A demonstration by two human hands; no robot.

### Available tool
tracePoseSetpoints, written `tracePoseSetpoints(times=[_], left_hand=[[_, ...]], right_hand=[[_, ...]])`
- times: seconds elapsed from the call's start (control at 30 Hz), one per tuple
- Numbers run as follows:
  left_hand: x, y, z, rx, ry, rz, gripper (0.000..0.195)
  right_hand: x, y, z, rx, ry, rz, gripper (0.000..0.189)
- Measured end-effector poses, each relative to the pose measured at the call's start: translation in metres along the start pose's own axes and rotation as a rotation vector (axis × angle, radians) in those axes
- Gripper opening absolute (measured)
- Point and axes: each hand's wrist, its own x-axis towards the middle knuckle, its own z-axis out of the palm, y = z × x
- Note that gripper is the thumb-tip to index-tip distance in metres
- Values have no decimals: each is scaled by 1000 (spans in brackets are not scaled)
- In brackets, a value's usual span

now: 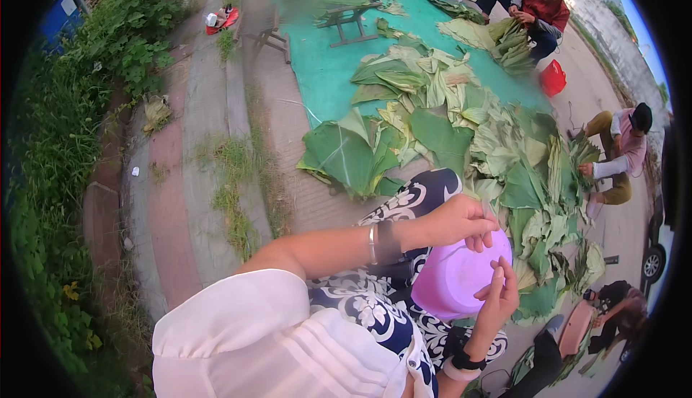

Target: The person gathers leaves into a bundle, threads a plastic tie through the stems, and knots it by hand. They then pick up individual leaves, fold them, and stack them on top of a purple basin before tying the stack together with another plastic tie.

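My left hand (476,226), a silver bangle on its wrist, has fingertips pinched together above a purple plastic bucket (465,279). A thin pale strand shows at these fingers and seems to be in their grip. My right hand (500,292), with a black band at the wrist, is raised at the bucket's near right side, fingers bent; whether it holds the strand cannot be made out. The bucket lies by my patterned trouser legs, its base facing up. Large green leaves (346,154) are spread just beyond my knee, with paler, wilted leaves (497,144) heaped beside them.
A green ground sheet (319,84) bears more leaves and a folding stool (348,22). Several people sit around the heap, one in a red top (546,6) holding leaves. A red bag (552,78) stands near them. Paving and weeds (232,181) lie to the left, a parked car (653,263) far right.
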Motion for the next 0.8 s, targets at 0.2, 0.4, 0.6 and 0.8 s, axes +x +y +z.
tracePoseSetpoints(times=[0.2, 0.4, 0.6, 0.8], left_hand=[[-11, -26, 22, 376, -254, -59, 21], [-17, -24, 19, 344, -223, -22, 22], [-15, -22, 23, 340, -250, 29, 19], [-6, -22, 12, 244, -6, -86, 22]], right_hand=[[11, -29, 8, -67, -118, -168, 18], [10, -27, 11, 98, -175, -74, 13], [13, -21, 6, 158, -103, -62, 12], [20, -12, 5, 240, -77, 101, 15]])
